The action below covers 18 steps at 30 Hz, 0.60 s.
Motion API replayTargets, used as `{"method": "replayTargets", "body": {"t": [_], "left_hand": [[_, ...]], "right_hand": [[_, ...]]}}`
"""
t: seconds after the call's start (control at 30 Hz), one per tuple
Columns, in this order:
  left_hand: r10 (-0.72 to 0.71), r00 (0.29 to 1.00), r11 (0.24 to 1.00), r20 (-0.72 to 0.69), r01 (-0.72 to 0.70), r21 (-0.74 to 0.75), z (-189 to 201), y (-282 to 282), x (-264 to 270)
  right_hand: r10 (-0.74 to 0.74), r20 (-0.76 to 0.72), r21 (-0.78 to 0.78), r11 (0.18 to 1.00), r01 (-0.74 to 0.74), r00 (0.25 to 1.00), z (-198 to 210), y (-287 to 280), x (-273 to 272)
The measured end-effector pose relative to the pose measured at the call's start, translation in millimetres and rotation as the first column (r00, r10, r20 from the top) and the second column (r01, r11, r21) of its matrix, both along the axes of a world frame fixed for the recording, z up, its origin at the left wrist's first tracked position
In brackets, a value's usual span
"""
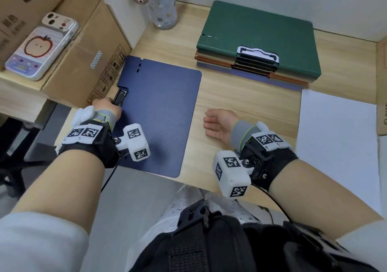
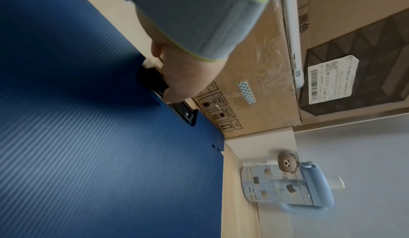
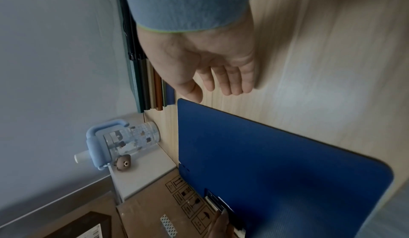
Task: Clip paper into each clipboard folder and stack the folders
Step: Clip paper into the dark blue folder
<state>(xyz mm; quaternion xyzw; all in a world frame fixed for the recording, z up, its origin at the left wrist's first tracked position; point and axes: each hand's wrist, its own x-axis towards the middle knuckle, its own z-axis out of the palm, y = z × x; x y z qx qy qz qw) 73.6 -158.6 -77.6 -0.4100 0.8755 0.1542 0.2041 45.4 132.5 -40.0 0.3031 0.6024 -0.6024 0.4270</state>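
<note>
A closed, ribbed navy folder [image 1: 159,112] lay flat; its black clip [image 1: 119,97] was pinched by the left hand [image 1: 106,109]. Beside the folder, the right hand [image 1: 219,123] was rested with fingers relaxed.

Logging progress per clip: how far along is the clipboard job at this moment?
Done: a stack of closed folders, green on top, sits at the back of the desk. In hand: the blue folder lies closed in front, the left hand gripping its clip; the right hand rests open on the desk. Left: stacking the blue one. Loose paper lies at right.
</note>
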Motion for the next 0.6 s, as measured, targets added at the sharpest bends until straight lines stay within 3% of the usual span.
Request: {"method": "replayTargets", "body": {"t": [0.13,0.3,0.6], "left_hand": [[0.019,0.999,0.996,-0.040,-0.015,0.091,1.2,13.3,4.9],[0.140,0.984,0.968,-0.110,-0.113,0.222,7.1,32.9,5.1],[0.084,0.992,0.938,-0.092,-0.048,0.343,6.8,90.5,-6.1]], "right_hand": [[0.023,0.000,0.001,1.000,-0.023,1.000,-0.8,-1.6,4.2],[0.045,-0.013,0.062,0.997,-0.044,0.999,1.4,12.6,7.5],[0.009,-0.012,0.275,0.962,-0.005,1.000,5.7,68.2,17.1]]}}
